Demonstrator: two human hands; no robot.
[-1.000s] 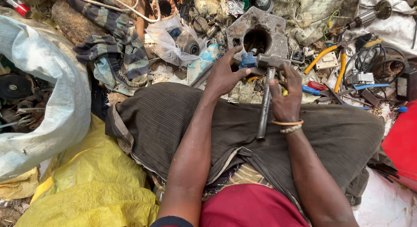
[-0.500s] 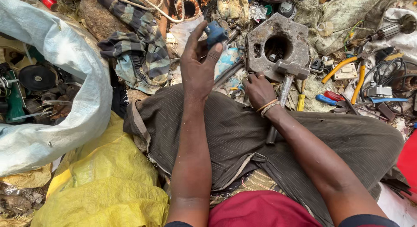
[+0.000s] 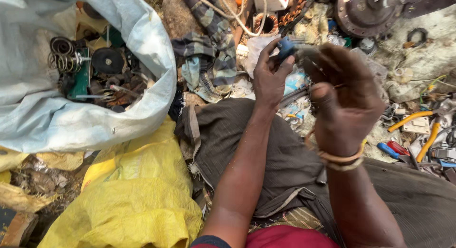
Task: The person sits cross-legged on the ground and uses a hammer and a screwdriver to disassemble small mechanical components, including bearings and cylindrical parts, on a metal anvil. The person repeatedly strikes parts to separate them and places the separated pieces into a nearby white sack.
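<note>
**Blue part held up between two hands**

Scrap-strewn ground spreads around the seated person: a white sack (image 3: 95, 120) of metal parts to the left, a yellow bag (image 3: 137, 196) below it, pliers (image 3: 418, 129) at right. The left hand (image 3: 270, 79) pinches a small blue part (image 3: 286, 46) in closed fingers, lifted clear of the clutter, likely for a closer look. The right hand (image 3: 346, 101) is raised beside it, blurred; its grip cannot be told.

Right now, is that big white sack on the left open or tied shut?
Open. The white sack gapes at its mouth, with metal coils and a black disc visible inside.
</note>
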